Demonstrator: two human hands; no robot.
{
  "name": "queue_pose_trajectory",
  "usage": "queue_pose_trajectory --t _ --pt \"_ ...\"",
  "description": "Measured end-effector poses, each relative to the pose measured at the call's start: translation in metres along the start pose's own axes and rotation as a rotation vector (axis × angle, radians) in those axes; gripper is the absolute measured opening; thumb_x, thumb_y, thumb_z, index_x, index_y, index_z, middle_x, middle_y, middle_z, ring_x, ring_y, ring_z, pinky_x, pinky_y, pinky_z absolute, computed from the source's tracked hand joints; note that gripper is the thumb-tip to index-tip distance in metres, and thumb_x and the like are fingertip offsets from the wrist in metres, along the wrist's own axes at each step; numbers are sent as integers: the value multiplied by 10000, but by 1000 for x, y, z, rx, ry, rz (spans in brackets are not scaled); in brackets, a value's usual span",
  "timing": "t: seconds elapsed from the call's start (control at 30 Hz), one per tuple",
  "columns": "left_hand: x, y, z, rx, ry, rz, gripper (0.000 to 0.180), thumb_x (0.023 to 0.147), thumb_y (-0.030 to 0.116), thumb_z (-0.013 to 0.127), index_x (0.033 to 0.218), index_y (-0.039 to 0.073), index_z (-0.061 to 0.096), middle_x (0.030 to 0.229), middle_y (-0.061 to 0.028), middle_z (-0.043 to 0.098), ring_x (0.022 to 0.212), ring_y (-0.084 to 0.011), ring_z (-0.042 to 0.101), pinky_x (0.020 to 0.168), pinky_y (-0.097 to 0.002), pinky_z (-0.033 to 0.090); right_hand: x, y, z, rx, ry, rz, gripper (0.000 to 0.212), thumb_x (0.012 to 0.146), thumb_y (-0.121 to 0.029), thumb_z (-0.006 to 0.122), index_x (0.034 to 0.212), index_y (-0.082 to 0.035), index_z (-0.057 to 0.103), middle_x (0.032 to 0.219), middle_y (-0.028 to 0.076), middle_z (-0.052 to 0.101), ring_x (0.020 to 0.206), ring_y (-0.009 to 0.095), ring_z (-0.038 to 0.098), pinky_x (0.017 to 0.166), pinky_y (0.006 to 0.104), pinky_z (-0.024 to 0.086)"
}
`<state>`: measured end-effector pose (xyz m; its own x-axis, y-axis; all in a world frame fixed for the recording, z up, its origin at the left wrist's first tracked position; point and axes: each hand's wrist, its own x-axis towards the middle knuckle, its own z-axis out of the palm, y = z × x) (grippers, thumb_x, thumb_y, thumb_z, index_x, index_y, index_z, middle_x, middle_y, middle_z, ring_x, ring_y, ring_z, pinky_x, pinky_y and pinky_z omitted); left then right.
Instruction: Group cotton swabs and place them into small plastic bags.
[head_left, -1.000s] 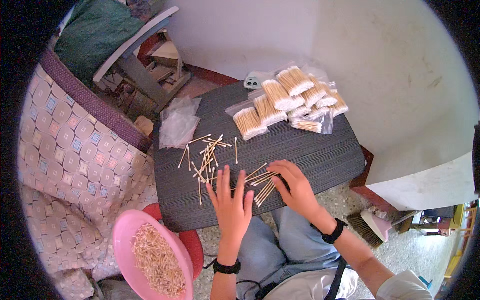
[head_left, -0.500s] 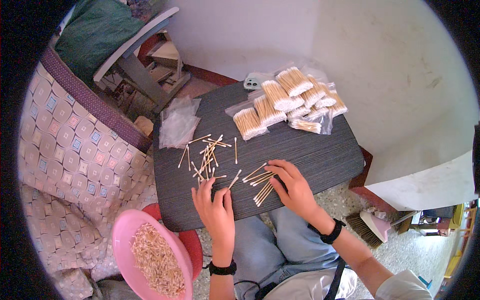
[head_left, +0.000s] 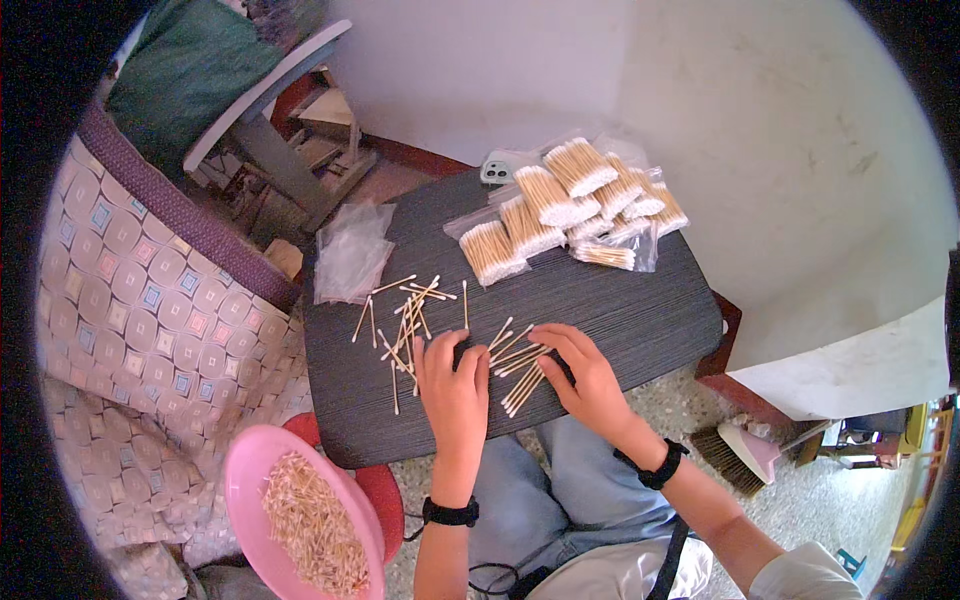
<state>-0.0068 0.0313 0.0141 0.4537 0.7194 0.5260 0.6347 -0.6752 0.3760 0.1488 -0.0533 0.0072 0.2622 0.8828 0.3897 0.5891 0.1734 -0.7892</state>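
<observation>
My left hand [head_left: 455, 390] is over the middle of the dark table, fingers bent and thumb drawn in. Short cotton swabs [head_left: 501, 332] poke out at its thumb and fingertips. Close by on the right, my right hand [head_left: 588, 378] curls its fingers and thumb over the ends of a small fan of cotton swabs [head_left: 522, 388], whose white tips point left and toward me. A loose scatter of cotton swabs [head_left: 412, 318] lies beyond and left of my left hand, some crossing. One single swab [head_left: 465, 303] lies apart, pointing away from me.
Bagged bundles of cotton swabs [head_left: 545, 195] are piled at the table's far right, beside a phone [head_left: 495, 172]. Flat clear bags [head_left: 352, 255] lie at the far left. A pink basin [head_left: 245, 480] full of swabs rests on a red stool [head_left: 380, 500]. A brush [head_left: 735, 455] lies on the floor.
My left hand has moved right and away from me with a swab, closer to the fan by my right hand. My right hand has stayed nearly in place.
</observation>
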Motion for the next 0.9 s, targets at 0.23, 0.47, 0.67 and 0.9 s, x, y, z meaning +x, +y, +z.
queue_pose_trajectory --t 0.23,0.47,0.67,0.9 --pt "-2 -5 9 -137 -78 17 80 835 95 656 888 52 616 1078 -91 582 1075 -287 554 1094 -525 297 7 0 2 -66 -18 -58 380 863 -59 598 1238 -26 542 1269 163 533 1174 356 505 992 421 414" --pt "5 -6 11 -85 -1 14 82 820 102 671 856 43 626 1120 -91 564 1099 -301 530 1090 -555 290 15 1 10 -390 -162 -231 482 850 -81 594 1316 -24 484 1354 143 476 1280 348 411 1057 447 365" --pt "14 4 9 -73 -21 15 111 820 97 658 922 50 662 1152 -116 557 1108 -320 525 1088 -556 288 14 10 8 -179 -110 -106 482 869 -135 583 1326 -31 469 1400 131 443 1310 349 387 1091 470 317" --pt "1 -12 9 31 -98 34 249 885 71 553 1126 48 610 1315 -145 495 1270 -330 437 1106 -549 253 19 4 17 -471 -240 -292 411 889 -159 558 1293 -88 528 1394 105 465 1331 308 377 1114 480 277"
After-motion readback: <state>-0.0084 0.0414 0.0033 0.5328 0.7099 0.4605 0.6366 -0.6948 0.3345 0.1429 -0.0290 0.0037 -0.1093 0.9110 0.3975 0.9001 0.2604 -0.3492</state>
